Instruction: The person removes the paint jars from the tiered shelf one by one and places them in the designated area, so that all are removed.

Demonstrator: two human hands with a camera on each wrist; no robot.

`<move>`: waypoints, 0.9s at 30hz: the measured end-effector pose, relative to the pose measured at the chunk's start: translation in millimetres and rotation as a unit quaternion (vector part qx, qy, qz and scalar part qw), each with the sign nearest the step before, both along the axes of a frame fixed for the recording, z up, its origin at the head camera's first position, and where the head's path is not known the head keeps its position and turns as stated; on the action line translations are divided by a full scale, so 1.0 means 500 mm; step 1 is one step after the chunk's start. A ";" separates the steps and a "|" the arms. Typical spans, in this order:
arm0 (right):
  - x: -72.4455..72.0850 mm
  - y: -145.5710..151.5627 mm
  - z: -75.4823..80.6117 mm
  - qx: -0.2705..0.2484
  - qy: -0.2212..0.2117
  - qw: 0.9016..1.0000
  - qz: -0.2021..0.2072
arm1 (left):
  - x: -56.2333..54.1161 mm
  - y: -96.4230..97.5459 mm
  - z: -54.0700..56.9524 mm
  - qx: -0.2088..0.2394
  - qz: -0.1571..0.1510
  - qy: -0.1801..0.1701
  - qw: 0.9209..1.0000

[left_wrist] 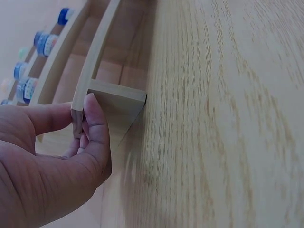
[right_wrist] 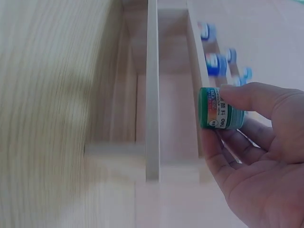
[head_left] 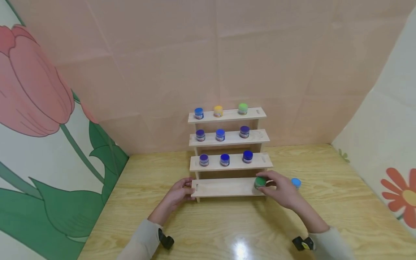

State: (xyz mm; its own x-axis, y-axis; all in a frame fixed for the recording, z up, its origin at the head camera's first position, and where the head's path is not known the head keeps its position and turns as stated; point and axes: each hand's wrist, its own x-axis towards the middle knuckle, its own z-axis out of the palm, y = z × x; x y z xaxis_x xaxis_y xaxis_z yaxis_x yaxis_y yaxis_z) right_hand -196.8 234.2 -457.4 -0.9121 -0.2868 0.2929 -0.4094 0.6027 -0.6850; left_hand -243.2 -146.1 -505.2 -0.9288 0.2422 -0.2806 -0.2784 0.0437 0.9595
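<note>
A four-tier wooden shelf [head_left: 227,187] stands on the table. My left hand [head_left: 179,194] pinches the left end of its lowest board [left_wrist: 86,80] between thumb and fingers. In my right hand [head_left: 282,189] is a green paint jar [head_left: 260,182], gripped by thumb and fingers near the right end of that board. The right wrist view shows the labelled side of the green jar [right_wrist: 221,108], held apart from the lowest board [right_wrist: 152,95]. Several jars, such as a dark blue jar [head_left: 247,156], sit on the three upper tiers.
A light blue jar [head_left: 296,182] is on the table [head_left: 156,166], partly behind my right hand. On the top tier are a blue jar [head_left: 199,113], a yellow jar [head_left: 218,111] and a light green jar [head_left: 242,109]. A pink backdrop [head_left: 162,90] rises behind the shelf.
</note>
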 end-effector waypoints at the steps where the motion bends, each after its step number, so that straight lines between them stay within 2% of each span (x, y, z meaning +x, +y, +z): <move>1: 0.002 0.011 0.000 -0.002 0.002 1.000 0.000 | 0.000 0.000 0.001 0.001 0.000 0.000 1.000; 10: 0.010 0.104 -0.005 0.020 0.050 0.998 -0.036 | -0.001 -0.001 0.001 0.003 0.005 -0.004 1.000; 15: 0.013 0.156 -0.009 0.035 0.055 0.997 -0.047 | -0.002 -0.002 -0.004 0.007 0.001 0.001 1.000; 20: 0.006 0.207 -0.021 0.033 0.058 0.997 -0.039 | -0.003 -0.002 -0.007 0.008 0.002 0.003 1.000; 27: -0.002 0.268 -0.044 0.040 0.041 0.997 -0.042 | -0.003 -0.002 -0.009 0.014 0.000 0.003 1.000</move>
State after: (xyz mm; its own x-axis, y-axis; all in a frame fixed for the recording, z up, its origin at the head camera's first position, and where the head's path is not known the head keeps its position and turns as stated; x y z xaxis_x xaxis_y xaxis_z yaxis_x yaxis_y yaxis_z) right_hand -197.8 368.0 -479.2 -0.9076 -0.2356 0.3476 -0.4084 0.6880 -0.5999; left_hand -244.5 -147.0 -509.7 -0.9302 0.2505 -0.2683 -0.2729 0.0166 0.9619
